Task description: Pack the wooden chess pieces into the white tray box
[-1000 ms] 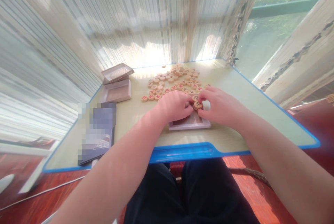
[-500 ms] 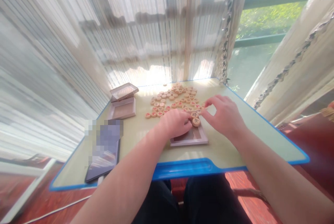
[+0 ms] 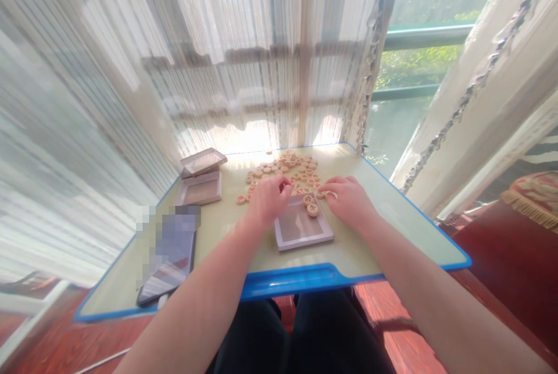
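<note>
Many round wooden Chinese chess pieces with red or dark characters lie spread beyond my hands. My left hand is over the near left part of the spread, above the left rim of a shallow box. Its fingers are curled in, and I cannot make out whether they hold anything. Two pieces with dark characters, one a Chinese chess piece, sit in the box's far right corner. My right hand is just right of the box, its thumb and fingers closed round a piece at the edge of the spread.
Two more shallow trays, a box and a tilted lid, stand at the back left. A tablet with a cable lies at the table's left edge. The table has a blue rim. Sheer curtains hang behind it.
My left hand has drawn back left from the box's far right corner, leaving the two pieces there in sight. My right hand has come nearer the box. The view has shifted slightly.
</note>
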Available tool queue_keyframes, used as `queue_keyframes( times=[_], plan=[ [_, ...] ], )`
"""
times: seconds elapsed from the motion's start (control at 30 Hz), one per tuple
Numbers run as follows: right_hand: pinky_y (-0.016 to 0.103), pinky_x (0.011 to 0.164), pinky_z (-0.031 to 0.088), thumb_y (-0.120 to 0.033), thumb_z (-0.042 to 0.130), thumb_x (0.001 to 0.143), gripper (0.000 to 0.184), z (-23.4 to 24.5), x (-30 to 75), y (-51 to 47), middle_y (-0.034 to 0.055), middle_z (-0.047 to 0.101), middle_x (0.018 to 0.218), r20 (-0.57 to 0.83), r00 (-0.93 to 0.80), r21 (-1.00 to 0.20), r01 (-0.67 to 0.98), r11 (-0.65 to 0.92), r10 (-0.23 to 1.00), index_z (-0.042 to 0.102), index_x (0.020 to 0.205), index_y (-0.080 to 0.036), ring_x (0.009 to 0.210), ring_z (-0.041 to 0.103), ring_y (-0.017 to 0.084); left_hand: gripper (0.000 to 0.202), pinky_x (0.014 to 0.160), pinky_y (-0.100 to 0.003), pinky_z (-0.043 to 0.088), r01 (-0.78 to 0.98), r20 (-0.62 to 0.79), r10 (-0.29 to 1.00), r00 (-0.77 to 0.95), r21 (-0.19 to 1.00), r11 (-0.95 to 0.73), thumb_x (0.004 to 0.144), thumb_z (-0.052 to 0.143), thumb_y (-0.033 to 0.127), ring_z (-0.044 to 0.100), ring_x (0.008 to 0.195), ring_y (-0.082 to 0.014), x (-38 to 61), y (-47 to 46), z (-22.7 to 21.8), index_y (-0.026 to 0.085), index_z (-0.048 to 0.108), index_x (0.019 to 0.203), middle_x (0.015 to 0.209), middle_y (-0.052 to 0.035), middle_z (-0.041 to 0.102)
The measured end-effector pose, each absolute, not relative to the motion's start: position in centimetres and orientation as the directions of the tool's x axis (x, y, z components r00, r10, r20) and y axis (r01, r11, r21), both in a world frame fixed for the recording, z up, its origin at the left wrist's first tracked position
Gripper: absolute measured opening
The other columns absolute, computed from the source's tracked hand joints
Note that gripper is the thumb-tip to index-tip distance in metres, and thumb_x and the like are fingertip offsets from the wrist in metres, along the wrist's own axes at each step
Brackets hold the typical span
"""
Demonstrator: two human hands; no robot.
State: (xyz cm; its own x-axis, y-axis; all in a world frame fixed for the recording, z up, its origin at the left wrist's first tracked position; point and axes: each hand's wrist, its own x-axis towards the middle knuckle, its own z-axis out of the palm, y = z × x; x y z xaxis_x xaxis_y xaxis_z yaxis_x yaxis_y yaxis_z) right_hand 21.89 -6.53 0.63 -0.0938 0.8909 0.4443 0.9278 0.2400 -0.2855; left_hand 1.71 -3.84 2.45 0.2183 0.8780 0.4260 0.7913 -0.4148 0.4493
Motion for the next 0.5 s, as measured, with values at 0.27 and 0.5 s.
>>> queue_keyframes(
  times=[0.27, 0.5],
  plan=[
    [0.036, 0.089, 0.043, -0.013, 0.047, 0.078, 0.028, 0.83, 21.67, -6.50, 0.0071, 0.066, 0.091, 0.457, -0.120, -0.344, 0.890, 0.299, 0.882, 0.074, 0.083, -0.020, 0.093, 0.055, 0.022, 0.020, 0.078, -0.030, 0.047, 0.750, 0.404, 0.781, 0.477, 0.276, -0.601, 0.073, 0.054, 0.023, 0.058, 0.085, -0.0192, 1.21, -3.94, 2.24, 0.021, 0.072, 0.081, 0.087, -0.0034, 0.067],
    [0.035, 0.087, 0.043, -0.013, 0.048, 0.075, 0.025, 0.95, 21.42, -6.80, 0.0061, 0.065, 0.086, 0.453, -0.173, -0.348, 0.869, 0.352, 0.874, 0.072, 0.073, -0.021, 0.091, 0.056, 0.022, 0.027, 0.082, -0.030, 0.047, 0.693, 0.350, 0.700, 0.623, 0.168, -0.701, 0.073, 0.054, 0.021, 0.058, 0.085, -0.0199, 1.91, -4.54, 2.08, 0.026, 0.075, 0.088, 0.082, -0.0023, 0.068]
  ],
)
